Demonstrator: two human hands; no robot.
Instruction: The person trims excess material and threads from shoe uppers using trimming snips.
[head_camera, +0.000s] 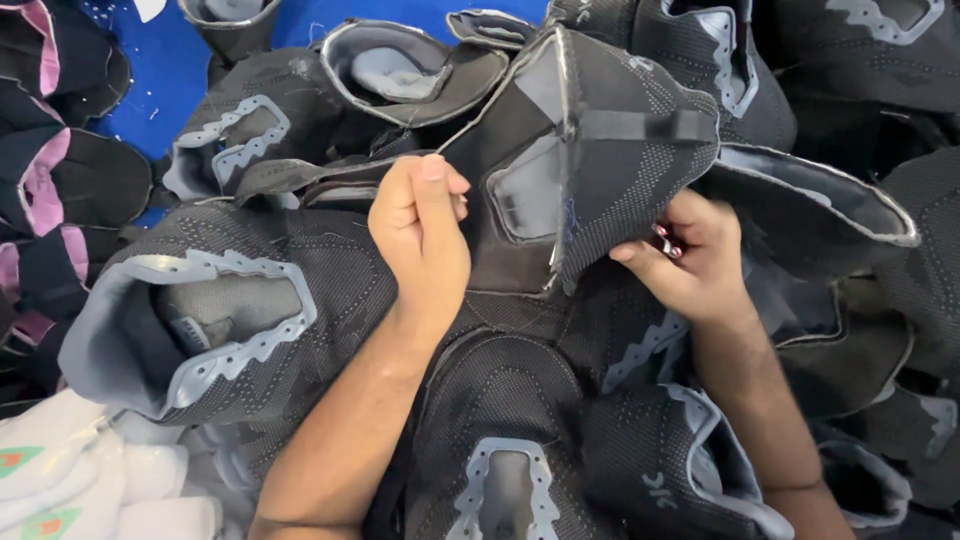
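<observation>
1. Head view: left hand (420, 232) closed around the left edge of a dark grey knit shoe upper (590, 150), thumb pointing up, fingers curled tight.
2. Same view: right hand (688, 262) pinching the lower right side of that same shoe upper, fingers tucked under the cloth, painted nails showing.
3. Shoe upper lifted between both hands, above the heap, near the top middle of the view, folded so the light grey trim runs up its middle.
4. Pale grey lining visible inside its opening, just right of the left thumb.
5. Under the hands, a big pile of more grey shoe uppers (520, 440), touching and overlapping each other.
6. On the left, one more grey upper with wavy light grey trim (215, 320), just beside the left forearm.
7. Far left, dark uppers with pink lining (45, 180), well apart from the hands.
8. Bottom left corner, white uppers (90, 480) with small coloured marks.
9. Top left, a bare patch of blue table (165, 75) behind the heap.
</observation>
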